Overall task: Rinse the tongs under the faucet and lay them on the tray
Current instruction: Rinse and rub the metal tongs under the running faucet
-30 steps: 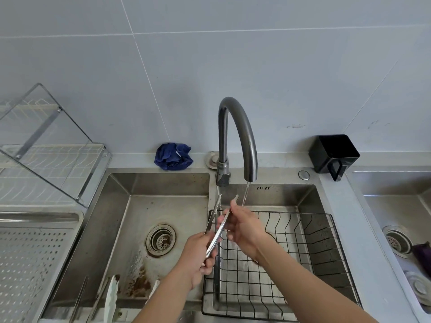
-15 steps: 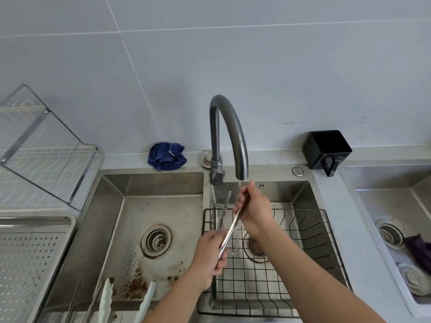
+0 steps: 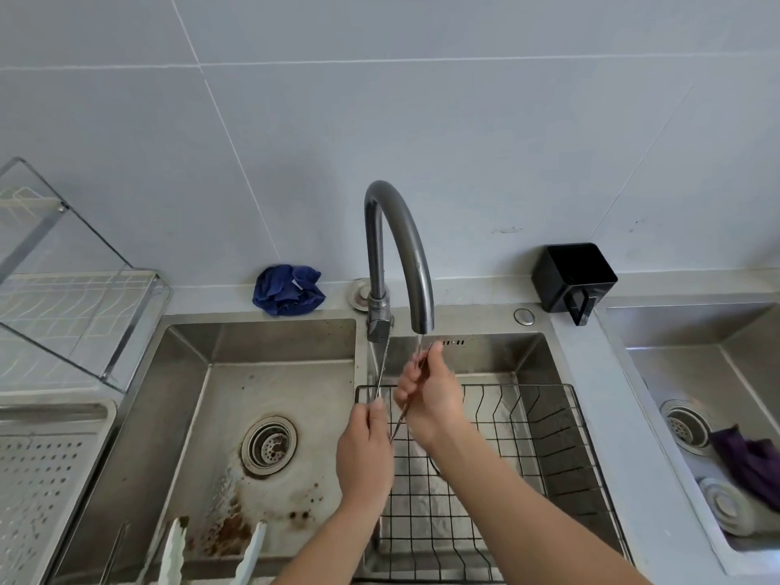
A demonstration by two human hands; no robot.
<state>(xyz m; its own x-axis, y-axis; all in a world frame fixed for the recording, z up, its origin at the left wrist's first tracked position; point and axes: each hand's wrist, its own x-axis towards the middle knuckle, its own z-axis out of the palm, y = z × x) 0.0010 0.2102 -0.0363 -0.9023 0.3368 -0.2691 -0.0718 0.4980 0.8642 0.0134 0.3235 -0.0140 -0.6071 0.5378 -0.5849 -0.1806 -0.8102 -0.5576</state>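
Left hand point(image 3: 365, 453): in front of the faucet point(image 3: 415, 263) and lower than its spout, with fingers curled round the joined end of the tongs point(image 3: 396, 428). Grips them firmly, tips pointing up toward the spout.

Right hand point(image 3: 430, 399): just under the spout, a little to the right of the left hand. Pinches the upper part of one tong arm between thumb and fingers, fingertips nearly at the thin stream of water point(image 3: 420, 344). Second tong arm free, spread away to the left in a narrow V and reaching up close to the faucet base.

Tongs therefore in the air, held by both hands, directly below the spout and above the wire basket point(image 3: 506, 387). Basket in the basin under the faucet.

Left of the faucet: the other basin point(image 3: 274, 373), stained with brown marks, with a round drain point(image 3: 269, 445). At its front edge, two white-tipped utensils point(image 3: 177, 551); cannot tell exactly what kind.

Far left of the faucet: the perforated metal tray point(image 3: 38, 479), and behind it a dish rack point(image 3: 63, 289) under a clear cover.

Behind the faucet to the left, a crumpled blue cloth point(image 3: 289, 291) on the ledge. To the right of the faucet, a black container point(image 3: 574, 276), then a separate sink point(image 3: 696, 373) with a purple cloth point(image 3: 751, 462) inside.
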